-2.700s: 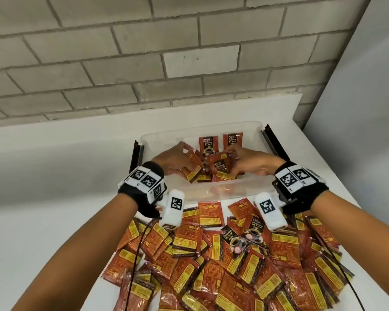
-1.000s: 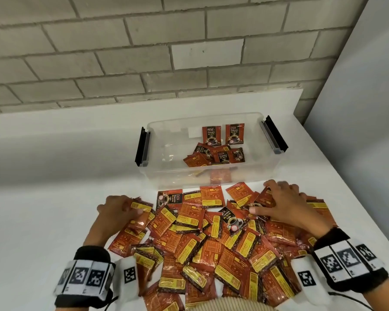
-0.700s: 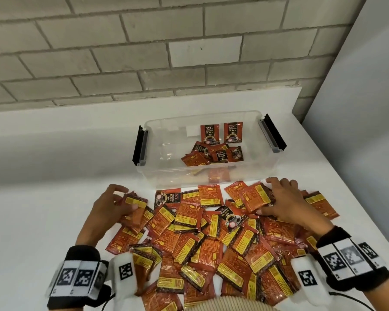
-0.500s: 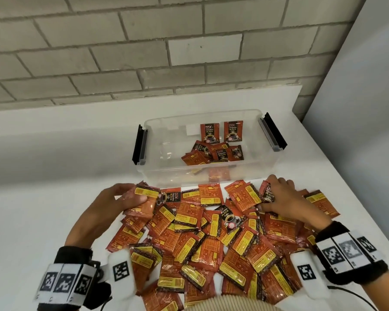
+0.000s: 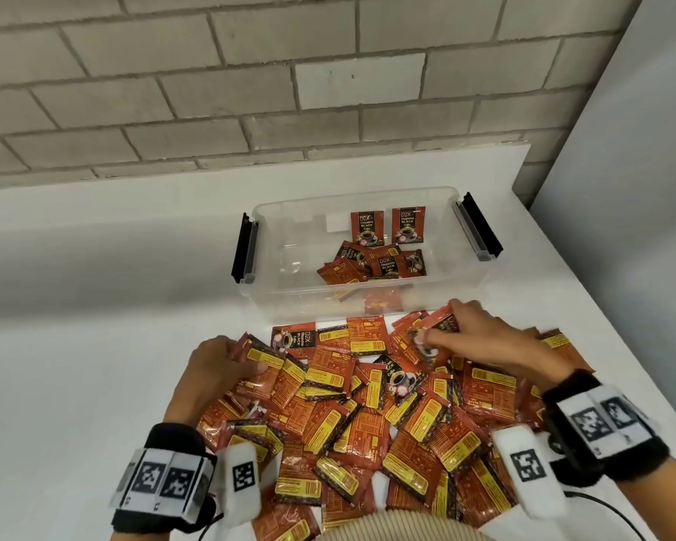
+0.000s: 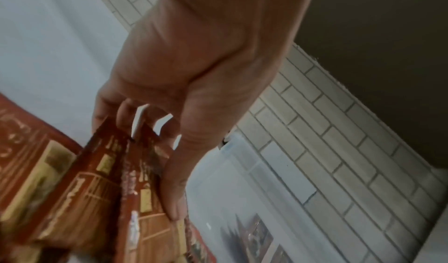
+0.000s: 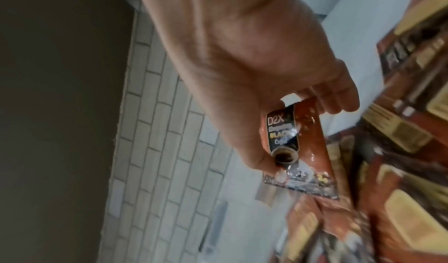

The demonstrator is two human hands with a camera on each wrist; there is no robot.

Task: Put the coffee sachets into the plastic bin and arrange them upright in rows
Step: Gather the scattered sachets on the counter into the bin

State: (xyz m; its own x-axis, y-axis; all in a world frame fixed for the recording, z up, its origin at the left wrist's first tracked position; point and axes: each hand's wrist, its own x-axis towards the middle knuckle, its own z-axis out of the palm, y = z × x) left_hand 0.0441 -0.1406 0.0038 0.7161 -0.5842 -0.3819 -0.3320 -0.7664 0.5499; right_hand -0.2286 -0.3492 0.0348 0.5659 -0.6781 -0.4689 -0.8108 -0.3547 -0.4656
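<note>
Heap of red-and-yellow foil coffee sachets [image 5: 352,415] spread loose across the white table [image 5: 75,384], most lying label-side down. At 12 o'clock from the heap, just beyond its far edge, sits the clear rectangular plastic bin with black side latches [image 5: 289,302].

Left hand [image 5: 211,369] at the heap's 10 o'clock corner. Fingers curled, thumb pressed down along a small sheaf of sachets [image 6: 126,171]; the left wrist view shows the packets fanned out edge-on under the thumb, fingertips tucked behind their top edge. How many are in the grip cannot be counted; the print is smeared with blur.

Right hand [image 5: 481,337] at the heap's 1 o'clock edge, near the bin's front wall. Thumb and curled fingers pinch one sachet with a black label panel and a coffee-cup picture [image 7: 290,148] by its upper part, face toward the wrist camera. More packets lie below and right of it, blurred.

Inside the bin: two sachets [image 5: 387,226] stand upright side by side against the far wall, at its 12 o'clock. A few more [image 5: 371,265] lie flat and overlapping on the floor in front of them. One or two show only dimly through the frosted near wall.

Near edge of the heap is cut off by a ribbed beige garment [image 5: 387,525] at 6 o'clock. Both wrists wear black bands with white marker tags [image 5: 164,478].
</note>
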